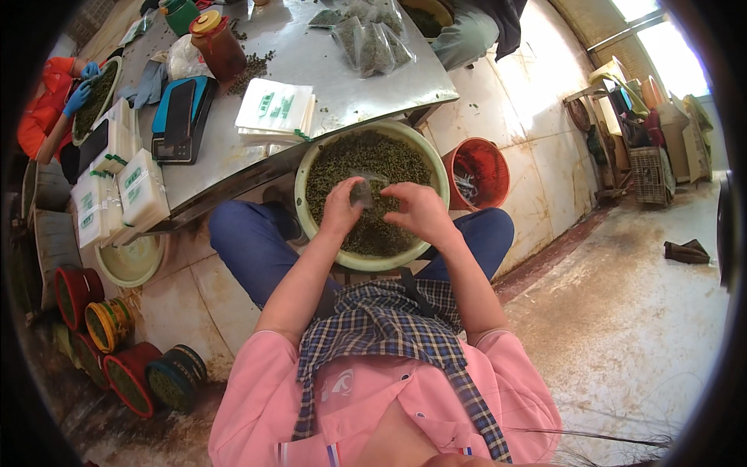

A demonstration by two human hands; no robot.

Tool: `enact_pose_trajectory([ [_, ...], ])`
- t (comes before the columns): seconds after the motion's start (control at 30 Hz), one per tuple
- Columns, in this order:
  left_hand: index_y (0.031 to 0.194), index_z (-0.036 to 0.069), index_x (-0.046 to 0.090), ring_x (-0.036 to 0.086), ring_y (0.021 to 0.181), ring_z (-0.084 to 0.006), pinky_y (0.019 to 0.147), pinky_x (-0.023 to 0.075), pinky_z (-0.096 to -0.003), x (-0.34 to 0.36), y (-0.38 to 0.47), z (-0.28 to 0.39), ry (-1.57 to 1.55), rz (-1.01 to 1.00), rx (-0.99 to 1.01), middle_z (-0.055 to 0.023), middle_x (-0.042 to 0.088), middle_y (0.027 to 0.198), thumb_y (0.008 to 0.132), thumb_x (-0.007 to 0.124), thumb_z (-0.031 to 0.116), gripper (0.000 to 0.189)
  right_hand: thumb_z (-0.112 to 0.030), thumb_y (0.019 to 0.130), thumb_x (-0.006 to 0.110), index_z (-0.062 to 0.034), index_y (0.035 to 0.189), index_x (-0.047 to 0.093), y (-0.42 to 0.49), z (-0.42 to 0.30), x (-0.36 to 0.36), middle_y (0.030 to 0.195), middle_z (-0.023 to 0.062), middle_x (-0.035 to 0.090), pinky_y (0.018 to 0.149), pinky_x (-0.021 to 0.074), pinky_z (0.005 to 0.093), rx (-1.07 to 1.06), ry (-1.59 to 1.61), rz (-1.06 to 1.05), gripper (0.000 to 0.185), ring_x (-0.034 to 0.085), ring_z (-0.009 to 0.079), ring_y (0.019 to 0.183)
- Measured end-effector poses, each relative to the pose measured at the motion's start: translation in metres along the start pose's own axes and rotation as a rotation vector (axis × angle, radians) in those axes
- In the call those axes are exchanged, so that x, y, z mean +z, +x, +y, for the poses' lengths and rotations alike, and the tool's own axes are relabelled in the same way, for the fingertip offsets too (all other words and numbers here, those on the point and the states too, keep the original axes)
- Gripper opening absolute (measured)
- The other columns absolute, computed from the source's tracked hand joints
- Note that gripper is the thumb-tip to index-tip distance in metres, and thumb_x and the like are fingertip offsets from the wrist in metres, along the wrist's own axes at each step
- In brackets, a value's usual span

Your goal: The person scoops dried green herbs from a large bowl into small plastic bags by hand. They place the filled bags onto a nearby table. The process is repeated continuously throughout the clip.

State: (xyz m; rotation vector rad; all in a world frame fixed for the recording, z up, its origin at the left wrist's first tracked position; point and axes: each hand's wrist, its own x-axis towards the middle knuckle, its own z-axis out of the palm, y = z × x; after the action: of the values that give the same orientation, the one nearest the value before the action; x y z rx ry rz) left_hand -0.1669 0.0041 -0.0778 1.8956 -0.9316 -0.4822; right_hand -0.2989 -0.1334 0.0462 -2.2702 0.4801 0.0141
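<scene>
A wide pale basin (304, 233) sits between my knees, filled with small dried green pieces (373, 152), perhaps peppercorns. Over it, my left hand (343, 207) grips the edge of a clear plastic bag (363, 192) between thumb and fingers. My right hand (415, 210) is just right of the bag, thumb and fingers apart and curved; nothing shows in its grasp. The lower part of the bag is hard to tell from the green pieces behind it. On the metal table (327, 114) above the basin lies a stack of printed plastic bags (275, 108).
A red bucket (480, 175) stands right of the basin. The table holds a digital scale (182, 119), a brown jar (219, 49), filled bags (370, 46) and more bag stacks (143, 190). Several filled buckets (129, 379) stand lower left. A gloved co-worker (49, 119) is at upper left.
</scene>
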Motion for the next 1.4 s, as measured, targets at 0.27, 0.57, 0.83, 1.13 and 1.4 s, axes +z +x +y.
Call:
enact_pose_trajectory([
  [0.27, 0.124, 0.006, 0.055, 0.062, 0.108, -0.0302, 0.091, 0.0491, -0.0377, 0.000, -0.003, 0.021, -0.141, -0.125, -0.056, -0.0137, 0.064, 0.114, 0.071, 0.073, 0.008, 0.056, -0.015, 0.073, 0.073, -0.0082, 0.115, 0.062, 0.008, -0.001, 0.000, 0.103, 0.0148, 0.067, 0.079, 0.0518, 0.0432, -0.097, -0.112, 0.001, 0.043, 0.066, 0.0323, 0.094],
  [0.57, 0.123, 0.009, 0.056, 0.063, 0.108, -0.0276, 0.090, 0.0488, -0.0369, -0.010, 0.002, 0.024, -0.170, -0.157, -0.117, -0.0130, 0.066, 0.113, 0.071, 0.076, 0.013, 0.055, -0.015, 0.077, 0.069, -0.0072, 0.102, 0.063, 0.000, -0.012, -0.010, 0.094, 0.0139, 0.066, 0.073, 0.0513, 0.0430, -0.012, -0.193, -0.049, 0.027, 0.065, 0.0314, 0.088],
  [0.83, 0.115, 0.008, 0.061, 0.067, 0.095, -0.0233, 0.084, 0.0509, -0.0348, -0.005, 0.002, -0.001, -0.124, -0.059, -0.109, -0.0096, 0.069, 0.103, 0.073, 0.080, 0.017, 0.046, -0.008, 0.079, 0.068, -0.0034, 0.095, 0.066, 0.013, 0.002, 0.010, 0.085, 0.0161, 0.065, 0.069, 0.0520, 0.0382, -0.106, 0.023, 0.101, 0.017, 0.065, 0.0322, 0.078],
  [1.13, 0.113, 0.007, 0.063, 0.065, 0.092, -0.0164, 0.083, 0.0498, -0.0314, -0.013, 0.014, -0.022, -0.395, 0.046, -0.262, -0.0073, 0.070, 0.100, 0.075, 0.078, 0.015, 0.041, -0.035, 0.078, 0.074, -0.0065, 0.097, 0.067, 0.013, 0.002, -0.016, 0.087, 0.0121, 0.071, 0.072, 0.0521, 0.0431, 0.175, -0.222, -0.216, 0.035, 0.068, 0.0306, 0.083],
  [1.4, 0.134, 0.008, 0.049, 0.062, 0.107, -0.0248, 0.092, 0.0480, -0.0349, -0.016, 0.020, 0.019, -0.337, 0.027, -0.122, -0.0134, 0.062, 0.120, 0.073, 0.079, 0.015, 0.069, -0.021, 0.081, 0.070, -0.0055, 0.093, 0.062, 0.055, 0.009, 0.024, 0.080, 0.0115, 0.065, 0.069, 0.0508, 0.0392, 0.044, 0.079, 0.358, 0.021, 0.065, 0.0300, 0.077],
])
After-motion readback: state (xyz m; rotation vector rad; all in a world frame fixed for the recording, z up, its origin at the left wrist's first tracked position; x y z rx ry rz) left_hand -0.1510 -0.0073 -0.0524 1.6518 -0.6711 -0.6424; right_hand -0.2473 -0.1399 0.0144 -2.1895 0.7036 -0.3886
